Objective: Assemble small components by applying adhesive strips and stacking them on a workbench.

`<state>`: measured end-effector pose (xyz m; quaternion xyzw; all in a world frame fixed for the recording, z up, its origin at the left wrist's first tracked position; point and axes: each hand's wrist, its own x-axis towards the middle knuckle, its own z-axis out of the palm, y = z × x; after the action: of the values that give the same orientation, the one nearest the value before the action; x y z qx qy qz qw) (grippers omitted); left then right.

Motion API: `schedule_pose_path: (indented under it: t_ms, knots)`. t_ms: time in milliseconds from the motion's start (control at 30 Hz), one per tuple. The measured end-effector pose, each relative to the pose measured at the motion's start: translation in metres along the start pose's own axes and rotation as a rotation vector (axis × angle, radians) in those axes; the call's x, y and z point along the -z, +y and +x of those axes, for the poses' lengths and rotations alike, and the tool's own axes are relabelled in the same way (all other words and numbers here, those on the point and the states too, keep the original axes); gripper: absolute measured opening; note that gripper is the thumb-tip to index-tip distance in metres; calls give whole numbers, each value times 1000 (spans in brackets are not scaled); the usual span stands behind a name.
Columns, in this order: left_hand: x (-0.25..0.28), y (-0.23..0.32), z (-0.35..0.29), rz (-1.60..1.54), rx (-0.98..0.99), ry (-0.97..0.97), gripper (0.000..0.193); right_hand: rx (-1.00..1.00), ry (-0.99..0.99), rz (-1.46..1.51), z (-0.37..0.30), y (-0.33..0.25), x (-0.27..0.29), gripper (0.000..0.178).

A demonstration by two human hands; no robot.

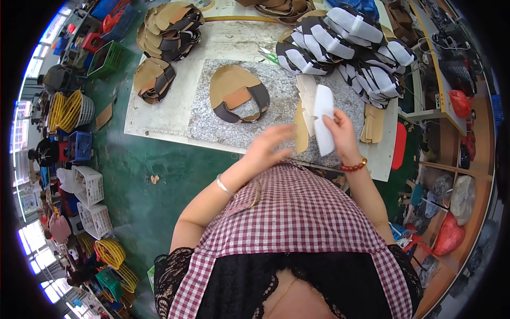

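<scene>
My right hand, with a beaded bracelet at its wrist, pinches the edge of a white, curved strip of stiff-looking material. My left hand hovers over the front edge of the stone slab, its fingers apart and slightly blurred, holding nothing. Between the hands, a fan of cream pieces and a tan piece lie partly under the white strip. Farther left on the slab rests a shoe upper in tan and black, with an orange-brown patch in its middle.
Tan-and-black uppers are stacked in a tall pile and a smaller pile at the left. White-lined black uppers heap up at the back right, beside green-handled scissors. Tan strips lie by the table's right edge.
</scene>
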<state>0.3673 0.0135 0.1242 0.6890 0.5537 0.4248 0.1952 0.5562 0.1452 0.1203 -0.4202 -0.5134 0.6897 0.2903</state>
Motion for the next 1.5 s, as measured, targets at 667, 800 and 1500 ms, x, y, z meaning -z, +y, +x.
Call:
schedule_pose_path:
  t_ms: [667, 800, 1500]
  knots:
    - [63, -45, 45, -1031, 481, 348, 28, 57, -175, -210, -11, -51, -19, 17]
    - [42, -22, 46, -1142, 596, 302, 26, 25, -422, 47, -2, -62, -51, 15]
    - [21, 10, 52, -1429, 610, 281, 48, 287, -166, -421, 3, -56, -58, 19]
